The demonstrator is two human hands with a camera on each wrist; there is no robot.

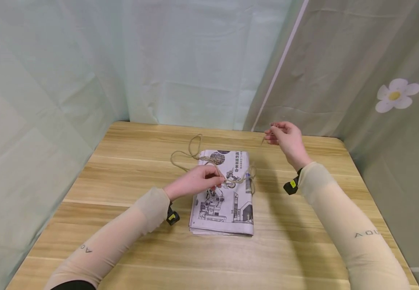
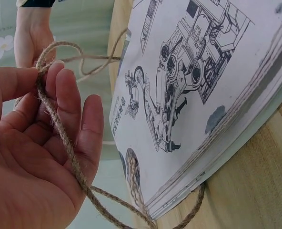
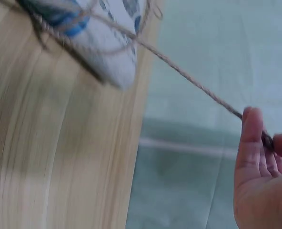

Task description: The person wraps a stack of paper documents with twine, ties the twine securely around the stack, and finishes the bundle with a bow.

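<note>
A jute twine (image 1: 231, 180) lies across a folded stack of newspapers (image 1: 224, 197), and both hands have hold of it. The stack rests flat near the middle of the wooden bench (image 1: 129, 161). Its top page shows black line drawings and some printed characters. The twine crosses the stack about halfway along its length and also passes under its edge, as the left wrist view shows. A loose part of the twine makes open loops on the bench just beyond the far left corner of the stack.

The left hand (image 1: 195, 182) rests over the left side of the stack. Its fingers are curled, and the twine runs across the palm and between the thumb and the first fingers, which pinch it. The right hand (image 1: 285, 139) is lifted above the far right part of the bench, well apart from the stack. Its thumb and fingertips pinch the end of the twine, and from there the strand goes in a straight line back toward the stack.

Both arms wear pale beige sleeves. Pale green cloth hangs behind and left of the bench, and on the right there is a curtain (image 1: 376, 80) with white flowers.
</note>
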